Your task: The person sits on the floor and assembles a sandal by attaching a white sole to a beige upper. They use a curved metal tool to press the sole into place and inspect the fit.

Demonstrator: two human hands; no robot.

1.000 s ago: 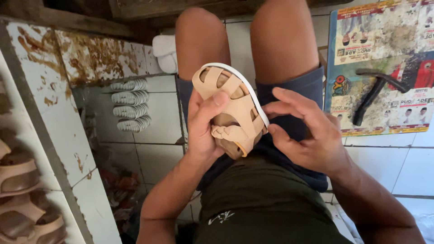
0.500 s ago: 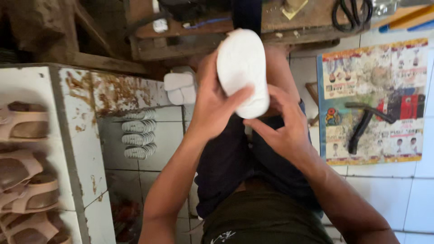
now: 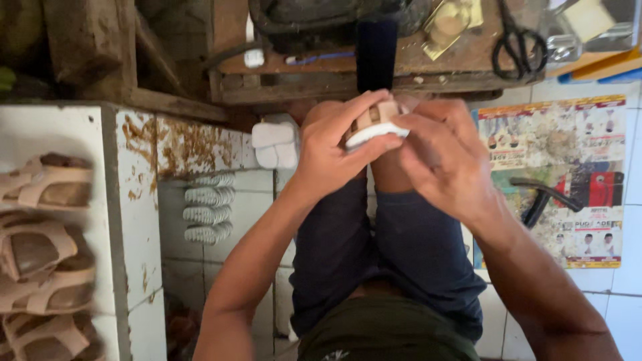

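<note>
Fingers of the left hand (image 3: 331, 150) and right hand (image 3: 438, 157) clamp a tan sandal (image 3: 372, 126) with white sole edge, held above the knees.

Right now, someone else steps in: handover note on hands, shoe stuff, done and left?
Left hand: gripping the sandal from the left, fingers over its top.
Right hand: on the sandal's right side, fingers curled at the white sole edge.
Sandal: tan straps, white sole, held above the knees in front of the wooden bench.
Nearby: scissors on the bench, hammer on the poster at right, loose soles on the floor at left, more tan sandals on the white shelf.
Done: straps and sole look joined.
Left: cannot tell from here; check the sole edge.
</note>
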